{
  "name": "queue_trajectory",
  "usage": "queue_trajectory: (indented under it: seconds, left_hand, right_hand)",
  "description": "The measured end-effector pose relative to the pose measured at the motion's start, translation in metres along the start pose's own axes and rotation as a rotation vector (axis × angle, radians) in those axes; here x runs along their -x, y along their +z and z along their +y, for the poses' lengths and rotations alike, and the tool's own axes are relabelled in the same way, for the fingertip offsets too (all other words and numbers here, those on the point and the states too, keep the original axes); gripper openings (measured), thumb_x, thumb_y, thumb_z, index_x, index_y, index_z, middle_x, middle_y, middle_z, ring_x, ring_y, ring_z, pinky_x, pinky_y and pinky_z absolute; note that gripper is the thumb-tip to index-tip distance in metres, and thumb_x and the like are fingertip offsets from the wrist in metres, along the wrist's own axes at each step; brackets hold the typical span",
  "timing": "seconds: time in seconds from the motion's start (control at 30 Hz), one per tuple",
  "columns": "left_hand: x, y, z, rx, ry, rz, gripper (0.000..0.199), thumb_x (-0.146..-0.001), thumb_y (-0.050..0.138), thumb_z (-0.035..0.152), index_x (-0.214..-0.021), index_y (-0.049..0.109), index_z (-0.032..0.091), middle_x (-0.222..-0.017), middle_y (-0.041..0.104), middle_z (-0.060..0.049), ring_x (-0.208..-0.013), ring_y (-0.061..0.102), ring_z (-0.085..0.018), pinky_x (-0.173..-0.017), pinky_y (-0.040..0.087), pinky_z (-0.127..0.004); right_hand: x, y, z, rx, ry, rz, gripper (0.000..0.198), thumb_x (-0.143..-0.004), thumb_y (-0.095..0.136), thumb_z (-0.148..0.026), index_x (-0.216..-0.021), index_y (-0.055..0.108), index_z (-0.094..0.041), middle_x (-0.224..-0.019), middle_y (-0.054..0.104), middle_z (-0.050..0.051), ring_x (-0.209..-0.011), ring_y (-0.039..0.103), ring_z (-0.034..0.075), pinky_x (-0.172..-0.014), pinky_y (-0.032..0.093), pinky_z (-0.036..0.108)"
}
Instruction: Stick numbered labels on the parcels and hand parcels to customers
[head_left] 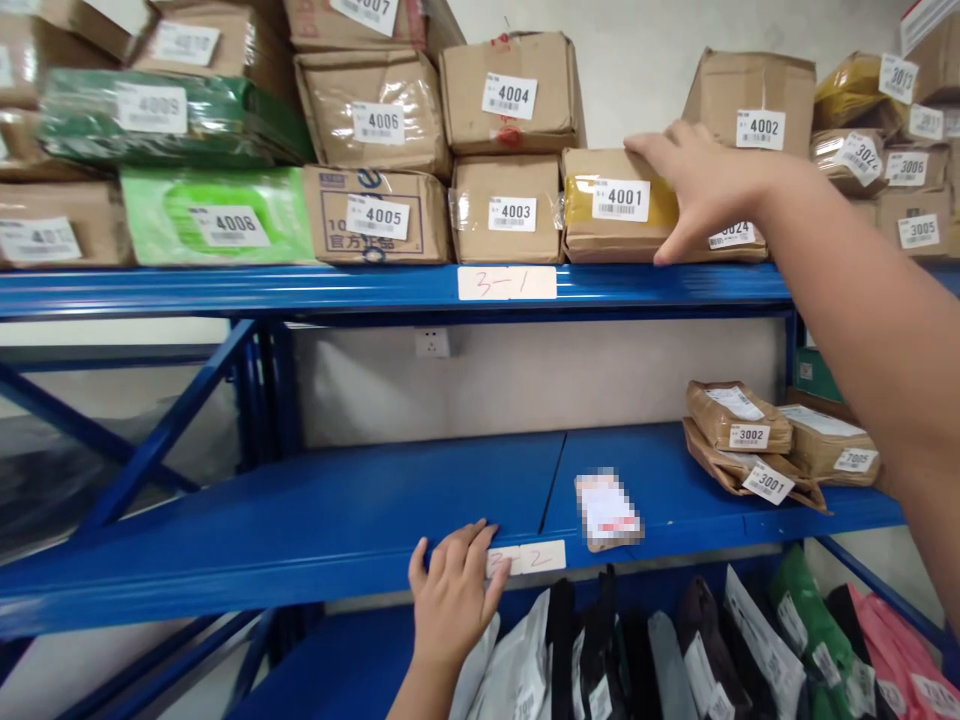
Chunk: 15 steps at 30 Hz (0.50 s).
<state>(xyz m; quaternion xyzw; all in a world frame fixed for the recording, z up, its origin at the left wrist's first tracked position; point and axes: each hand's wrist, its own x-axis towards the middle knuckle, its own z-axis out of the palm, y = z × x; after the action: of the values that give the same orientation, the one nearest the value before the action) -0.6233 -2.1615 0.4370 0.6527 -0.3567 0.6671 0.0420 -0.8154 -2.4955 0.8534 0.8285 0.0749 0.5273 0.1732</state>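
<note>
One parcel marked 4001 (pixel 592 232), borne by the blue upper shelf (pixel 360 290), is spanned by the wide-spread right hand (pixel 709 185); whether it is gripped cannot be told. The middle shelf (pixel 337 510) is touched by the unclenched left hand (pixel 454 597), before a pale wall (pixel 630 80).

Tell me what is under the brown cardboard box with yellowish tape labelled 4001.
Below the box shows the front edge of a blue metal shelf. The box's underside and the surface directly beneath it are hidden.
</note>
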Motion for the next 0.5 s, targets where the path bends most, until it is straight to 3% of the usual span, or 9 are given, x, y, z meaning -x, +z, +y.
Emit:
queue_trajectory:
  seconds: [0.13,0.2,0.37,0.5]
  left_hand:
    - [0.000,0.001,0.000,0.005,-0.007,-0.010,0.033,-0.094,0.043,0.035,-0.107,0.065,0.013,-0.099,0.071,-0.015,-0.093,0.062,-0.028,-0.110,0.024,-0.049]
    - [0.001,0.001,0.000,0.003,-0.008,-0.009,0.033,-0.094,0.043,0.035,-0.107,0.065,0.013,-0.099,0.071,-0.015,-0.092,0.062,-0.028,-0.110,0.024,-0.049]
    - [0.005,0.005,-0.002,0.028,-0.031,-0.019,0.033,-0.094,0.044,0.035,-0.108,0.066,0.015,-0.099,0.071,-0.014,-0.094,0.062,-0.028,-0.110,0.025,-0.049]
    - [0.010,0.007,0.000,0.069,-0.095,-0.087,0.034,-0.092,0.047,0.037,-0.112,0.067,0.018,-0.105,0.072,-0.013,-0.099,0.062,-0.028,-0.111,0.024,-0.048]
  right_hand:
    - [0.008,0.015,-0.021,0.084,0.035,0.097,0.108,-0.059,0.076,-0.067,-0.149,0.033,-0.025,-0.144,0.045,0.012,-0.132,0.040,0.042,-0.105,0.046,0.054]
    - [0.010,0.011,-0.032,0.101,0.053,0.099,0.106,-0.058,0.079,-0.062,-0.148,0.035,-0.025,-0.143,0.046,0.013,-0.131,0.043,0.042,-0.105,0.047,0.055]
    - [0.015,-0.054,-0.046,0.117,0.068,0.052,0.108,-0.058,0.083,-0.049,-0.150,0.035,-0.022,-0.141,0.048,0.012,-0.131,0.046,0.040,-0.103,0.046,0.052]
    - [0.037,-0.096,-0.054,0.076,0.016,0.090,0.113,-0.057,0.058,-0.067,-0.151,0.030,-0.010,-0.147,0.042,0.013,-0.136,0.039,0.040,-0.105,0.034,0.045]
